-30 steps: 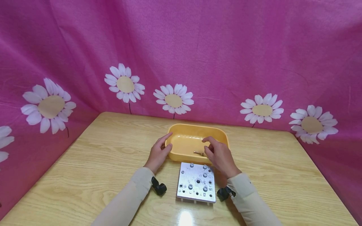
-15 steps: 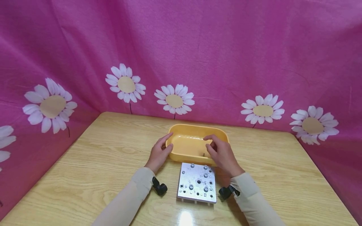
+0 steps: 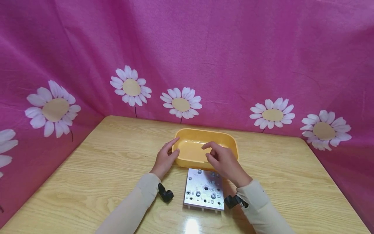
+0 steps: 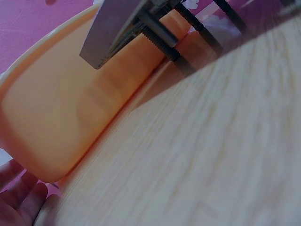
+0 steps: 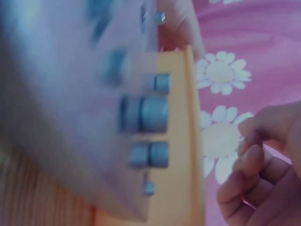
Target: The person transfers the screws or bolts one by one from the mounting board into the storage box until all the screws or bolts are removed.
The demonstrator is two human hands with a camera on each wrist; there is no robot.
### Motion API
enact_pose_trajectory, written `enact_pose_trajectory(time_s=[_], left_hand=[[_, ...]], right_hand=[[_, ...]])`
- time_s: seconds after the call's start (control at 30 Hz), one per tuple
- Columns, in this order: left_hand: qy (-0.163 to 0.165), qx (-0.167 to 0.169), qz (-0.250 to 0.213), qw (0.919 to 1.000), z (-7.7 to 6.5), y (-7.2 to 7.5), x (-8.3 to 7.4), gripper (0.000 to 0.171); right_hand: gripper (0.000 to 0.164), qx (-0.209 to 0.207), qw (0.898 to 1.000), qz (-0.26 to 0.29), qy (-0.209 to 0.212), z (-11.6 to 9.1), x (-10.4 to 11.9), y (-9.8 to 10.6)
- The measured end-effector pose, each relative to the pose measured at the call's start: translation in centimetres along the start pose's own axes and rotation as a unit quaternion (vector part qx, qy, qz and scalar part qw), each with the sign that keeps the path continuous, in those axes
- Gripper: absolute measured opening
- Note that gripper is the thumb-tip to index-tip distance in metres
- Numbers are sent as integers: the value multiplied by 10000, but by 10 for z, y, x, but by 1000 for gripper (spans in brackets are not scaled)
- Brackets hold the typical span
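A yellow tray (image 3: 191,164) lies on the table ahead. My left hand (image 3: 163,159) holds its left end, thumb and forefinger at the rim; in the left wrist view several fingers (image 4: 33,202) lie outside the tray corner. Over the tray's near right part is my right hand (image 3: 226,162), forefinger bent and thumb below it. Its fingers (image 5: 230,193) look curled in the right wrist view, and whether they hold something small is unclear. Nearer me stands a square metal plate (image 3: 193,187) with holes and several socket-head bolts (image 3: 198,193), their threaded ends (image 4: 162,44) pointing down beneath it.
The wooden table (image 3: 117,152) reaches back to a magenta curtain (image 3: 222,58) with printed daisies. Black devices (image 3: 166,195) are strapped at both wrists. The plate stands between the forearms, close to the tray's front wall.
Small brownish screws seen near the tray's front wall a second ago are out of sight now. My right hand has shifted slightly left; my left hand stays at the rim.
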State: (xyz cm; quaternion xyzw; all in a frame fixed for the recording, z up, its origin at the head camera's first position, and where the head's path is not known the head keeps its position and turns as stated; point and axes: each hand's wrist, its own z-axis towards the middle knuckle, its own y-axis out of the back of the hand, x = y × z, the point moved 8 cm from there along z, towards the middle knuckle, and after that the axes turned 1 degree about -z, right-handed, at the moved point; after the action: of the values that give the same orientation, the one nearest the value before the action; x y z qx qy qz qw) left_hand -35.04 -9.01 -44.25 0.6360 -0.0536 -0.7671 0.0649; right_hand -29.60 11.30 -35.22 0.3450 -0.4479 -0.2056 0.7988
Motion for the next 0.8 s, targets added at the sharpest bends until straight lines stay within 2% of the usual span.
enact_pose_trajectory(time_s=[0.2,0.33,0.57,0.8], left_hand=[[-47,-24,-8,10000,0,0,-1,47],[-83,-44,-26,10000,0,0,-1,47],[-107,-22,-120,9999,0,-1,-1,47],[-28,-7,-110,9999,0,0,0,46]], right_hand=[[26,899,9960,1,4,-5,16,-12],[22,1379,9900,-128,275,-10,31,-19],[16,1812,9788,-410,857,-21,59,-33],[16,2080,9751,-484,597,-26,58,-46]])
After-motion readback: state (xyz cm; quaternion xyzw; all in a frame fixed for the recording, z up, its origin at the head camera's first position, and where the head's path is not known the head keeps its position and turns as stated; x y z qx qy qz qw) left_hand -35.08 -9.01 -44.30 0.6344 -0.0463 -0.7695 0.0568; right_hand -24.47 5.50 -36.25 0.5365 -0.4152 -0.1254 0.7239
